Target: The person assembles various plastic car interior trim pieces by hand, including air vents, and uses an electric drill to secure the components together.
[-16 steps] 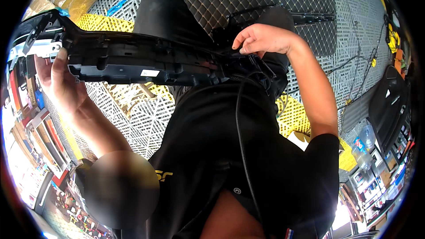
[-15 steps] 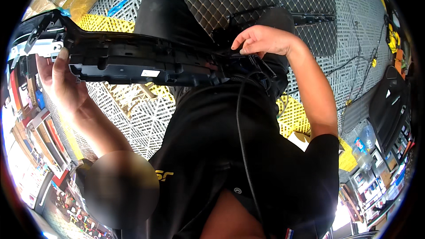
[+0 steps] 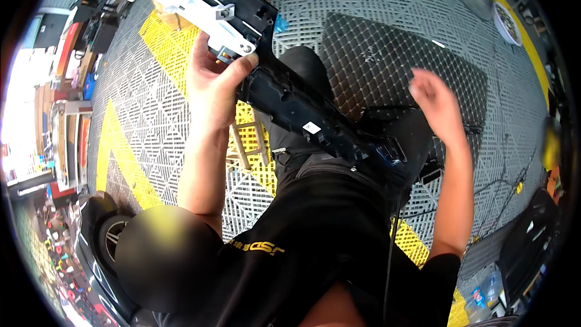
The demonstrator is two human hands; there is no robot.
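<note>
A long black plastic car trim panel (image 3: 290, 100) slants across my thighs, from upper left to lower right. Along its far end runs a silver metal bracket (image 3: 200, 17). My left hand (image 3: 215, 85) grips the panel beside the end of this bracket, thumb on top and fingers beneath. Away from the panel, my right hand (image 3: 434, 100) is raised over the black quilted mat (image 3: 375, 79). Its fingers are curled together and slightly blurred; whether something small is between them is hidden. A few tiny pieces (image 3: 370, 56) lie on the mat.
Another black part (image 3: 387, 112) lies near my right knee. A white bowl (image 3: 507, 23) of small items stands at the far right. Cables (image 3: 502, 188) cross the grid floor. A small wooden stool (image 3: 247, 142) is below the panel, and a car wheel (image 3: 114, 236) is at left.
The panel has swung from nearly level to a steep slant, its bracket end moving up and away with my left hand. My right hand has left the panel and moved right, over the mat.
</note>
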